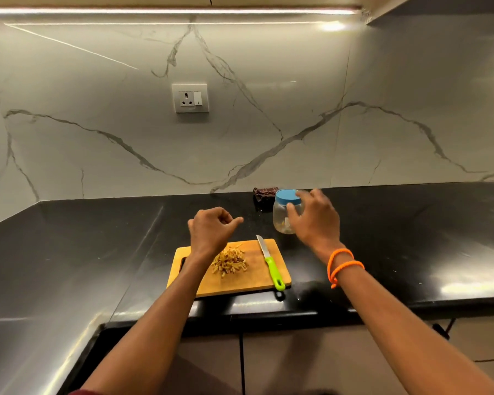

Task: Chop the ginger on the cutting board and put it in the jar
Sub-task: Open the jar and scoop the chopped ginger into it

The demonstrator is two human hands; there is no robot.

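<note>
A pile of chopped ginger (230,261) lies on the wooden cutting board (251,277) near the counter's front edge. A knife with a green handle (269,262) rests on the board's right side, blade pointing away. Behind the board stands a clear plastic jar (281,216) with a blue lid (286,196) on it. My right hand (315,216) reaches around the jar's right side, fingers spread and touching it. My left hand (211,230) hovers above the board's far edge, fingers loosely curled, holding nothing.
A dark folded cloth (264,193) lies behind the jar against the marble wall. The black counter (411,238) stretches left and right. A wall socket (190,98) sits above. Orange bands (343,263) circle my right wrist.
</note>
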